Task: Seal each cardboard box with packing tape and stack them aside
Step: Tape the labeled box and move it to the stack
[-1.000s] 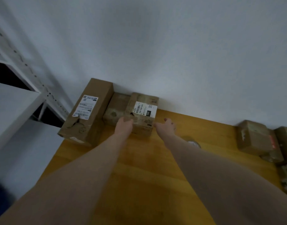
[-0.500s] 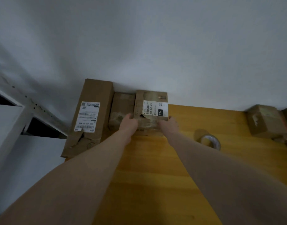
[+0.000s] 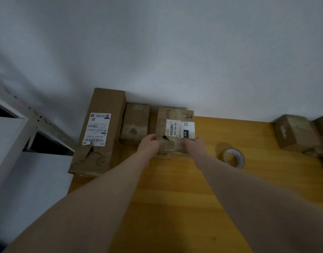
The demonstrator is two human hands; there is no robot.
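A small cardboard box with a white shipping label [image 3: 175, 125] sits against the wall at the back of the wooden table [image 3: 175, 198]. My left hand [image 3: 149, 145] grips its near left corner and my right hand [image 3: 194, 146] holds its near right corner. To its left stands a plain small box [image 3: 135, 123], with a gap between the two. Further left lies a long labelled box [image 3: 100, 132] with a torn front. A roll of packing tape [image 3: 232, 157] lies flat on the table right of my right hand.
More cardboard boxes [image 3: 295, 132] are piled at the table's right edge. A white metal shelf unit [image 3: 14, 128] stands left of the table. The white wall [image 3: 175, 52] runs directly behind the boxes.
The labelled small box has shifted right, away from the plain box that it overlapped before. Both hands moved with it, and the view swung right so the tape roll shows in full.
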